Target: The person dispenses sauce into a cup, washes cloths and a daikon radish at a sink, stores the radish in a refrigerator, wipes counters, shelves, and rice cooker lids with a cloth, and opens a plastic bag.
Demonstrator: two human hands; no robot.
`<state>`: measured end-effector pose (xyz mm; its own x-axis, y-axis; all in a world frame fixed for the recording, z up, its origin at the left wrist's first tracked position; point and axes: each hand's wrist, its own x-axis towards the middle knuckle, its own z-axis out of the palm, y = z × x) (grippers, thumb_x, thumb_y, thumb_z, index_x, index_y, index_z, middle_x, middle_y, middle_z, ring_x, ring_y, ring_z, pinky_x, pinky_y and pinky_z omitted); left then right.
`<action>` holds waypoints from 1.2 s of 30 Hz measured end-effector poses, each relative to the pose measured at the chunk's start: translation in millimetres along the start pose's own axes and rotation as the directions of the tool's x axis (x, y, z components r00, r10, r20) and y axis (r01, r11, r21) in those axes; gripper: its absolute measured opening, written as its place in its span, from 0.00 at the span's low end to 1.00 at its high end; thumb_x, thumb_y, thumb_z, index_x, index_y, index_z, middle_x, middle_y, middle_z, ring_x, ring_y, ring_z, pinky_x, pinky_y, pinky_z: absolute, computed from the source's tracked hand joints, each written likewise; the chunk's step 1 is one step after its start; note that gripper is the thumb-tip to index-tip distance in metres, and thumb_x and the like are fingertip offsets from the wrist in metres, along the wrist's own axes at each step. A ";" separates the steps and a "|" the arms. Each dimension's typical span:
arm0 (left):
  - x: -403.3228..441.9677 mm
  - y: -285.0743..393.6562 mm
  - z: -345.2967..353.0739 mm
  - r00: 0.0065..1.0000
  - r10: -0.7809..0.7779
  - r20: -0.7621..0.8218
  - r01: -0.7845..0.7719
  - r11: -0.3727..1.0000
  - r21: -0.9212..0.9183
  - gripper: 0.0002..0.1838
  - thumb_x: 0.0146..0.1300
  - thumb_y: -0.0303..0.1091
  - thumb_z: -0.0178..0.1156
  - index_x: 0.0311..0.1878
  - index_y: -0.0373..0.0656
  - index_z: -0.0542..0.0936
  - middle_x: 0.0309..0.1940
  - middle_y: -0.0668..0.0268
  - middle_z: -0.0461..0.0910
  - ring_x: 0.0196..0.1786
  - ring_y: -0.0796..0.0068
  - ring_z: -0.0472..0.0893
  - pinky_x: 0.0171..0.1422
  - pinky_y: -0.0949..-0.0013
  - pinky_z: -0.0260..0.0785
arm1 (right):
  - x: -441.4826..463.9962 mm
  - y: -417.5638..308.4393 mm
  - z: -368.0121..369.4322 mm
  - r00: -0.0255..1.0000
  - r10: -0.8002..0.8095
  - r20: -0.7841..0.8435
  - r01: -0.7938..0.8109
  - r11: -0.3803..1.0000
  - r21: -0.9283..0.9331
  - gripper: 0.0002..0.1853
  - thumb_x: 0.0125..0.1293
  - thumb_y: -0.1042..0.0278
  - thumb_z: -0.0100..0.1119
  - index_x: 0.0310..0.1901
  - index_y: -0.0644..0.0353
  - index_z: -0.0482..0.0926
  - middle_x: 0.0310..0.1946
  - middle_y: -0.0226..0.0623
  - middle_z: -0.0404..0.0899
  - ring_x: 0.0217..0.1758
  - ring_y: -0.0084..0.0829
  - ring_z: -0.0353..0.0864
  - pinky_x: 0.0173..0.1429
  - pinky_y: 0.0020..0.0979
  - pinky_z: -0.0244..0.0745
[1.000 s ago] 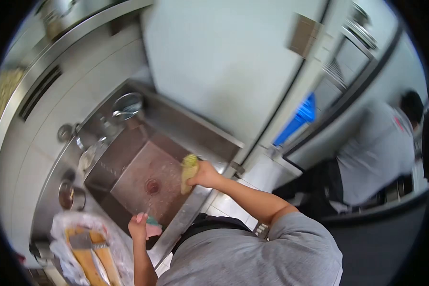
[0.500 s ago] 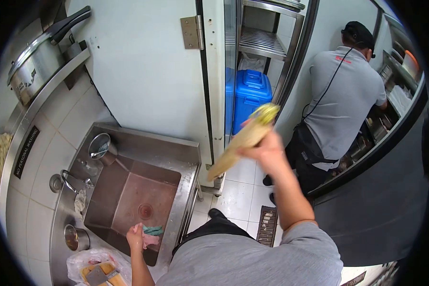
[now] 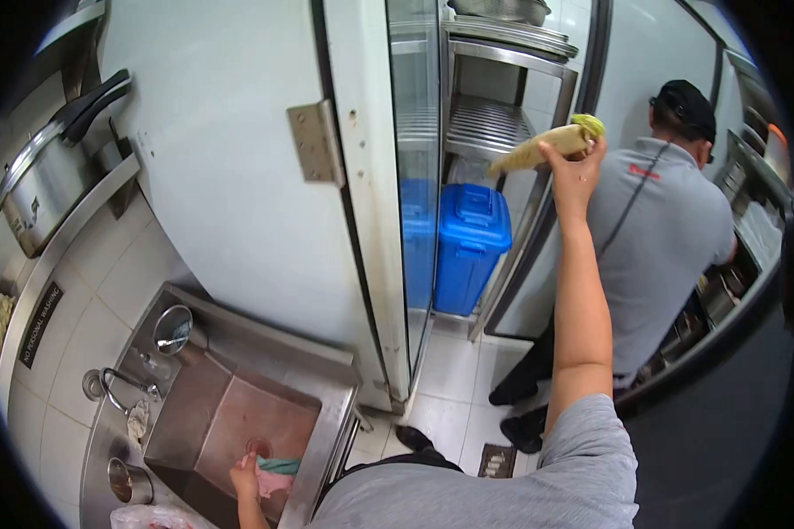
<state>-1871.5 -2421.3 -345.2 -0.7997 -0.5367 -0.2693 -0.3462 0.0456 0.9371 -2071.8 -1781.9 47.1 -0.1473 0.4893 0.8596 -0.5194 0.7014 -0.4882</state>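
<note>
Steel sink [image 3: 229, 432] nearby; right arm [image 3: 584, 304] outstretched.

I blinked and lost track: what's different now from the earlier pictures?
The right hand has carried the pale tapered item from the sink's edge up and rightward, towards the shelf rack. Nothing was newly grasped or let go. The left hand still holds the pink and green cloths over the sink.

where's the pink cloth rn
In the head view, lower left: the pink cloth is in the left hand, over the sink, against the green cloth.
</note>
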 end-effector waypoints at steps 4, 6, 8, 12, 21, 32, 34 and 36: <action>17.0 -11.5 28.8 0.986 -0.028 -0.162 -0.001 0.984 -0.176 0.10 0.59 0.34 0.63 0.28 0.36 0.78 0.23 0.68 0.75 0.26 0.78 0.72 0.30 0.72 0.65 | 47.9 134.9 89.7 0.881 0.115 -0.459 0.004 0.968 0.249 0.33 0.51 0.75 0.73 0.55 0.65 0.62 0.48 0.40 0.72 0.50 0.32 0.76 0.56 0.31 0.74; 17.2 -10.5 46.0 0.970 -0.077 -0.231 0.031 0.980 -0.198 0.10 0.59 0.34 0.62 0.28 0.36 0.78 0.23 0.68 0.75 0.26 0.77 0.73 0.33 0.71 0.66 | 51.7 210.5 129.3 0.758 0.513 -0.402 -0.320 0.830 0.457 0.27 0.52 0.75 0.71 0.52 0.63 0.66 0.47 0.40 0.74 0.47 0.33 0.77 0.50 0.32 0.77; 27.1 -30.9 44.8 0.969 -0.119 -0.218 0.079 0.980 -0.180 0.09 0.59 0.35 0.61 0.34 0.39 0.77 0.27 0.68 0.76 0.31 0.74 0.76 0.35 0.69 0.68 | 30.6 274.3 170.5 0.573 0.804 -0.159 -0.524 0.509 0.683 0.23 0.54 0.75 0.69 0.49 0.60 0.69 0.44 0.39 0.75 0.44 0.31 0.79 0.43 0.31 0.79; 12.7 -20.7 64.2 0.911 -0.185 -0.368 0.101 0.966 -0.237 0.11 0.60 0.36 0.60 0.36 0.36 0.77 0.30 0.65 0.78 0.33 0.72 0.77 0.38 0.68 0.70 | -5.9 336.9 223.8 0.433 0.900 -0.049 -0.674 0.360 0.645 0.22 0.53 0.78 0.69 0.48 0.58 0.71 0.41 0.35 0.76 0.42 0.30 0.79 0.36 0.27 0.79; -10.1 28.6 86.2 0.885 -0.226 -0.406 0.099 0.945 -0.311 0.15 0.58 0.31 0.60 0.44 0.30 0.75 0.37 0.59 0.79 0.41 0.66 0.79 0.47 0.64 0.73 | -33.1 282.1 199.0 0.868 0.497 -0.007 -0.489 0.856 0.167 0.42 0.42 0.88 0.53 0.66 0.59 0.63 0.56 0.43 0.69 0.59 0.40 0.70 0.58 0.35 0.69; -25.2 26.8 5.7 0.947 -0.040 -0.320 -0.039 0.971 -0.237 0.19 0.54 0.24 0.59 0.51 0.31 0.73 0.41 0.58 0.78 0.42 0.67 0.79 0.44 0.67 0.72 | -149.1 -112.9 93.9 0.890 -0.261 0.374 -0.316 0.238 0.919 0.17 0.58 0.81 0.52 0.51 0.64 0.72 0.38 0.47 0.75 0.32 0.33 0.75 0.35 0.30 0.72; -40.5 28.5 -15.5 0.938 -0.026 -0.345 -0.047 0.978 -0.202 0.16 0.55 0.24 0.59 0.48 0.33 0.74 0.38 0.60 0.78 0.39 0.70 0.79 0.41 0.68 0.72 | -194.6 -173.4 104.9 0.708 -0.458 0.538 -0.461 0.276 0.843 0.14 0.58 0.81 0.54 0.47 0.64 0.75 0.38 0.44 0.76 0.32 0.32 0.77 0.36 0.28 0.73; -52.2 22.0 -38.0 0.935 -0.046 -0.351 -0.035 0.975 -0.220 0.15 0.56 0.25 0.60 0.47 0.34 0.75 0.37 0.61 0.79 0.38 0.71 0.79 0.41 0.69 0.71 | -253.9 -226.0 133.3 0.419 -0.596 0.685 -0.576 0.409 0.708 0.12 0.58 0.79 0.57 0.46 0.64 0.77 0.40 0.40 0.78 0.34 0.30 0.79 0.38 0.26 0.74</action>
<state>-1818.7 -2424.3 -302.0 -0.5602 -0.7995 -0.2169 -0.2022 -0.1220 0.9717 -2029.3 -2133.8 -40.7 -0.3293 -0.5677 0.7545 -0.7234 -0.3619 -0.5880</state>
